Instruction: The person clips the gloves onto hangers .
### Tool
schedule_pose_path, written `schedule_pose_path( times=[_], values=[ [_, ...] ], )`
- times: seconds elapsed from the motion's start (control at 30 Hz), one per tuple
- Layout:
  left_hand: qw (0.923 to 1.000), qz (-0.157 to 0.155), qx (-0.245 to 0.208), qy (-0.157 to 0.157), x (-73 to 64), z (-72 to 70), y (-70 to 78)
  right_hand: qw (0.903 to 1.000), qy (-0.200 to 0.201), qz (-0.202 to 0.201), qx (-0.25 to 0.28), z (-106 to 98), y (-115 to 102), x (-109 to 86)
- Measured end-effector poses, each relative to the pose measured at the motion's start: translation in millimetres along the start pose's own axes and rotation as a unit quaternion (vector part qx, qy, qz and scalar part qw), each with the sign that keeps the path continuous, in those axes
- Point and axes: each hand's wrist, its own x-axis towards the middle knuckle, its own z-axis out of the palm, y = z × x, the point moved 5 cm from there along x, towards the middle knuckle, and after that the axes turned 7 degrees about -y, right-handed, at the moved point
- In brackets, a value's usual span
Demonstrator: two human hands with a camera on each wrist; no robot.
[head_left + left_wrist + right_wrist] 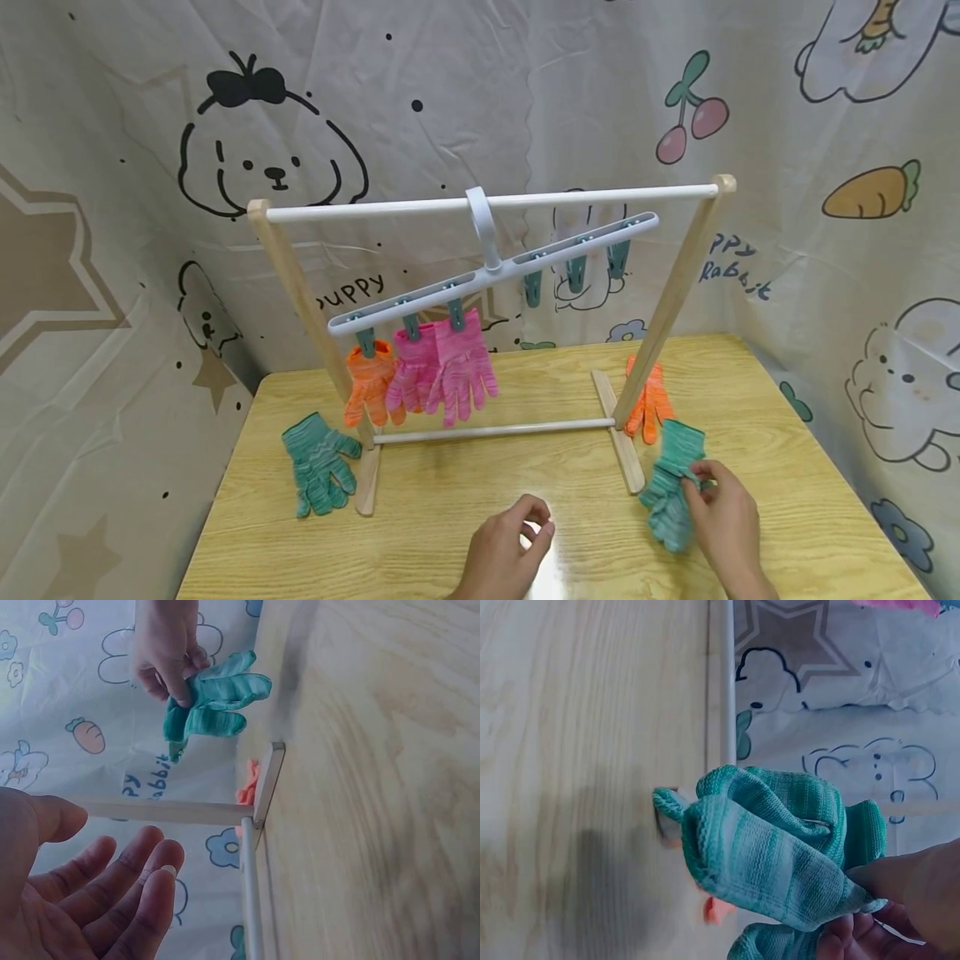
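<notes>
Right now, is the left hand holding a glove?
No: the left hand is empty, while the right hand pinches a green glove.

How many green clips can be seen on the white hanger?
6. Left to right along the hanger: the first clip holds an orange glove, the second clip and third clip hold pink gloves; the fourth clip, fifth clip and sixth clip are empty. None seems hidden.

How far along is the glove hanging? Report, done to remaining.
Looks done: an orange knit glove and two pink knit gloves hang from the white hanger. In hand: a green knit glove pinched by the right hand; the left hand holds nothing. Apparently left: clipping that glove, plus the loose green glove and loose orange glove lying on the table; three clips are bare.
</notes>
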Motion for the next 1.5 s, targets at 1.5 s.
schedule_pose_path(
  times=[1.5],
  values=[
    [0.9943, 0.048, 0.047, 0.083, 48.3, -69.7, 43.6, 0.966, 0.092, -0.221, 0.099, 21, -100, -1.3]
  ],
)
